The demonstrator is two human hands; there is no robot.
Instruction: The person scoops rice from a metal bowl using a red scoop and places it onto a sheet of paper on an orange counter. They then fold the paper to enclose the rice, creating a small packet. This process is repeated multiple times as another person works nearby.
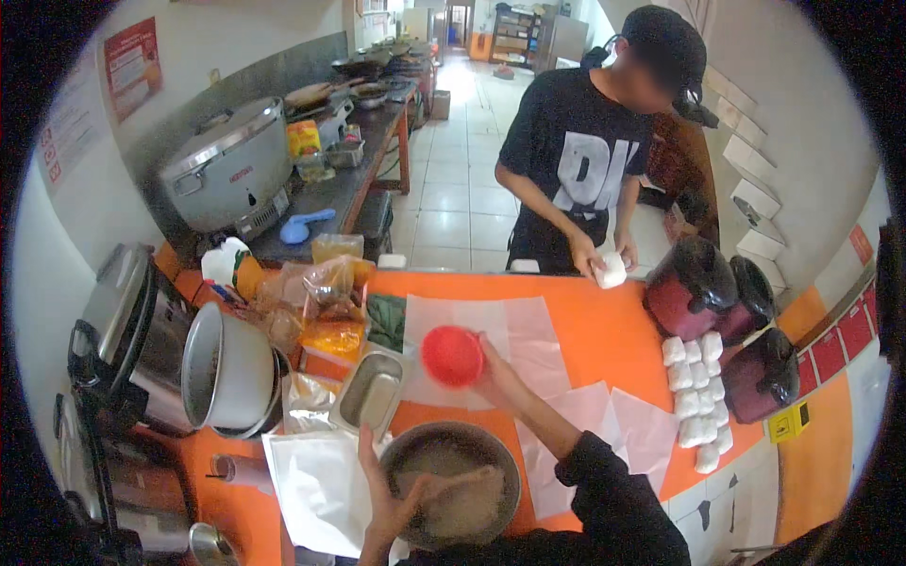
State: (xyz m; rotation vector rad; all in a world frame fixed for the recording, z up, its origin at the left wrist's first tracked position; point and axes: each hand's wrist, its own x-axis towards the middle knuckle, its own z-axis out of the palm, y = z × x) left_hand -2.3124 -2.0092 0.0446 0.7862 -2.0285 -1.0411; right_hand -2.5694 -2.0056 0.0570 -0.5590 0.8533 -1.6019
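Observation:
My right hand (493,369) holds a small red plastic bowl (453,356) by its right side, above overlapping sheets of white wrapping paper (527,336). The bowl is slightly blurred. My left hand (389,495) is at the left rim of a large round metal pot (511,488), one finger raised and the thumb stretched over the pot. A pale, blurred shape lies inside the pot beyond the thumb; whether the hand grips it or the rim is unclear. A rectangular steel pan (368,393) sits just above the left hand. Dark green leaf pieces (386,322) lie beside the paper.
Across the orange table (601,332), a co-worker (580,148) holds a white wrapped packet (610,270). Several similar packets (697,396) are stacked at right, beside dark red lidded containers (690,286). A grey pot (226,368), plastic bags (333,283) and rice cookers (134,339) crowd the left.

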